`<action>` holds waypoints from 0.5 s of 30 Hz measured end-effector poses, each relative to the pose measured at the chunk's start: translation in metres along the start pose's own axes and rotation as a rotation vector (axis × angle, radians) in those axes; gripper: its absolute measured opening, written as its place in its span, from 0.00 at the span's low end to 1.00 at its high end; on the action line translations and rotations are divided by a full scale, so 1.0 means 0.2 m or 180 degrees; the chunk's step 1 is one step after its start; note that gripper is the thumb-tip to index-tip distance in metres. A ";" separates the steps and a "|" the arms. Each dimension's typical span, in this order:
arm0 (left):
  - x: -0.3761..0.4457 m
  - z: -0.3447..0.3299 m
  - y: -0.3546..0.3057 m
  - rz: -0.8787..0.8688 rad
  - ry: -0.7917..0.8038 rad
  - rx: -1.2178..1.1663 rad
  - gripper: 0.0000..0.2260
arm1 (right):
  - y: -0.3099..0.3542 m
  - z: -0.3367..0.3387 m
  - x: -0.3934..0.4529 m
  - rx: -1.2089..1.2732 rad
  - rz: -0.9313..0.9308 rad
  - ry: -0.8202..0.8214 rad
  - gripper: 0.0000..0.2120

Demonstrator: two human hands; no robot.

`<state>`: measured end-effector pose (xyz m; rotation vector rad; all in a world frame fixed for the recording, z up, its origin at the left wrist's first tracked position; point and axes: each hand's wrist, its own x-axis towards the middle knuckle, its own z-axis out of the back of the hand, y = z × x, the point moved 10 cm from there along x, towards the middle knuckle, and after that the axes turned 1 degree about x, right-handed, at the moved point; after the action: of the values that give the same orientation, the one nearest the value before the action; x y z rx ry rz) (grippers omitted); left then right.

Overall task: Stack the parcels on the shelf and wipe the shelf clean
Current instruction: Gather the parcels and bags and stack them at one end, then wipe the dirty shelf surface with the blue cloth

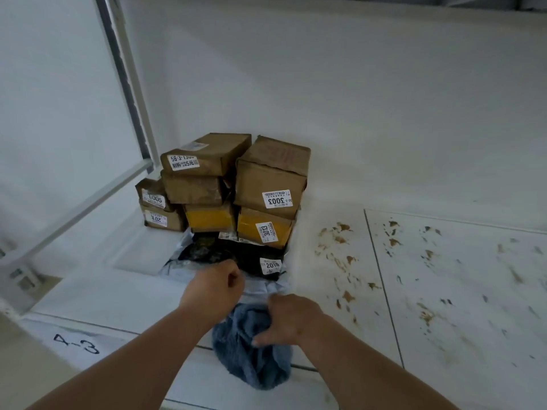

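Note:
Several brown cardboard parcels (269, 184) are stacked at the back left of the white shelf (384, 179), some with yellow tape (260, 226). In front of them lie a black bag parcel (254, 261) labelled 2019 and a grey plastic mailer (260, 291) beneath it. My left hand (216, 288) is curled into a fist at the front edge of the bags; whether it grips the mailer is hidden. My right hand (290, 318) grips a blue-grey cloth (254, 353) at the shelf's front edge.
Brown and dark stains (343, 261) spot the shelf to the right of the stack, on both panels either side of a seam (381, 279). A metal upright (127, 84) stands at the left. The front rail carries the marking 4-3 (77, 343).

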<state>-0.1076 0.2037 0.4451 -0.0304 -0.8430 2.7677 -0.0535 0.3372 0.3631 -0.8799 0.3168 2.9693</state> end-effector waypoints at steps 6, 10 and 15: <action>-0.19 -0.37 -0.01 0.0087 0.1267 0.0322 0.26 | -0.08 0.09 -0.16 0.0658 0.0308 -0.0435 0.14; -0.25 -0.44 -0.16 0.0216 0.1521 0.0566 0.08 | -0.29 0.22 -0.34 0.1860 0.0367 -0.0691 0.07; -0.33 -0.47 -0.32 0.1153 0.1538 -0.2262 0.15 | -0.62 0.33 -0.54 0.2955 0.0180 -0.1017 0.05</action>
<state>-0.0204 0.2916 0.3990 -1.0102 -1.7271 2.3997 0.0130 0.4756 0.4519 -0.2724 1.5132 2.4405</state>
